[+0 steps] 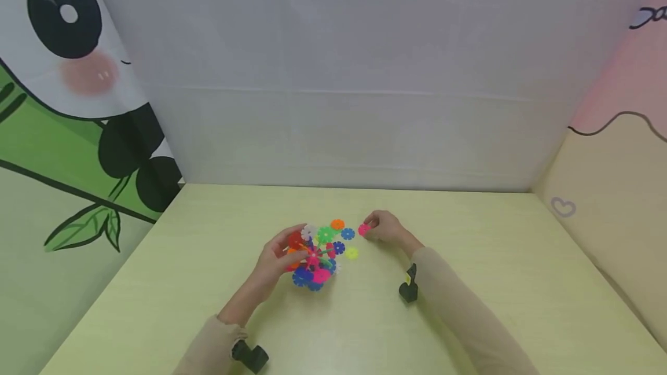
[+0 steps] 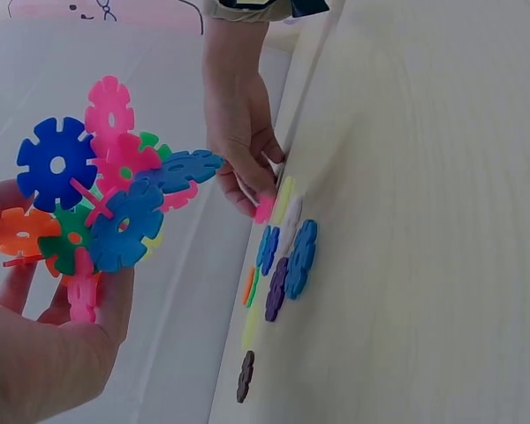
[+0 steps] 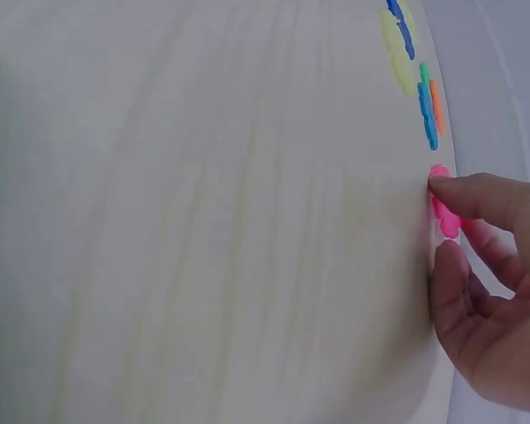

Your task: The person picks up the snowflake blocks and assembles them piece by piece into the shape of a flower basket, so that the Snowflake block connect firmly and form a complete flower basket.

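My left hand (image 1: pixel 273 260) grips a cluster of interlocking notched plastic discs (image 2: pixel 128 230) in pink, blue, green, orange and other colours, held up above the table. Thumb and fingers wrap its side in the left wrist view. Farther right, my right hand (image 1: pixel 387 228) is down at the tabletop and pinches a pink notched disc (image 3: pixel 443 203), thumb and fingertips at its edge. Between the hands lie loose discs: a blue disc (image 1: pixel 347 234), an orange disc (image 1: pixel 337 224) and a yellow disc (image 1: pixel 351 253). Part of the loose group is hidden behind the cluster in the head view.
The pale wooden table (image 1: pixel 495 282) runs back to a white cloth wall (image 1: pixel 365 85). Printed panels flank it, a green panda one (image 1: pixel 78 132) at left and a pink and cream one (image 1: pixel 615 149) at right. Flat discs, including a dark brown disc (image 2: pixel 246 376), lie near the left hand.
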A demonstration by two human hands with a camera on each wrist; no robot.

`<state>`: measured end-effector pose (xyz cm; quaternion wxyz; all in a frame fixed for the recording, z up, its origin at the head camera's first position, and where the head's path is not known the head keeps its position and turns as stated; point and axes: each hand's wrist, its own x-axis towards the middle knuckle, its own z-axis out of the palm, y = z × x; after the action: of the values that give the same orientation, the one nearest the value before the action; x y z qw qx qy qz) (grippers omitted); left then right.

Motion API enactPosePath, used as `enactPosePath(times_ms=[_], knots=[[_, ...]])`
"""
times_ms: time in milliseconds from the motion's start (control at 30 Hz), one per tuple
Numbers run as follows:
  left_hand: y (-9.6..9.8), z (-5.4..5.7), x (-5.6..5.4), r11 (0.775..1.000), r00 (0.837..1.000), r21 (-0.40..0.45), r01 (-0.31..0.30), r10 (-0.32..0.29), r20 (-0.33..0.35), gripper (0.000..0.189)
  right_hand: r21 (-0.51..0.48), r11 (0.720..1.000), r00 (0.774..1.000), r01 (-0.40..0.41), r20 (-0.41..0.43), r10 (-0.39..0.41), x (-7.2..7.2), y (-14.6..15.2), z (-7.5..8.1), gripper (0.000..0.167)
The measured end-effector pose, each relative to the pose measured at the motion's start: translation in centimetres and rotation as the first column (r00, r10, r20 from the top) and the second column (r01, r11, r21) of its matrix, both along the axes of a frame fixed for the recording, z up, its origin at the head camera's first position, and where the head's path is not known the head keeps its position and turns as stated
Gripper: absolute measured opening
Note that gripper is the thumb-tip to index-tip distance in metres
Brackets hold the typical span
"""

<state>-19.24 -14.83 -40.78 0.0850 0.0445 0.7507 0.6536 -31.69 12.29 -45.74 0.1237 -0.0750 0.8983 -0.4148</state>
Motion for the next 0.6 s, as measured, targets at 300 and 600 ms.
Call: enactPosePath(times_ms=[300, 600], knots=[[2.1, -0.1, 0.6, 1.0, 1.0, 0.029, 0.013, -0.014, 0.012, 0.055, 0.01, 1.0, 0.998, 0.005, -0.067, -0.005, 1.0, 0.8, 0.7, 0.025], [3.3, -0.2, 0.7, 0.997, 0.999, 0.059, -0.05, 0.049, 0.009, 0.053, -0.342, 0.94, 0.998, -0.007, -0.057, -0.014, 6.6, 1.0, 4.1, 0.027]])
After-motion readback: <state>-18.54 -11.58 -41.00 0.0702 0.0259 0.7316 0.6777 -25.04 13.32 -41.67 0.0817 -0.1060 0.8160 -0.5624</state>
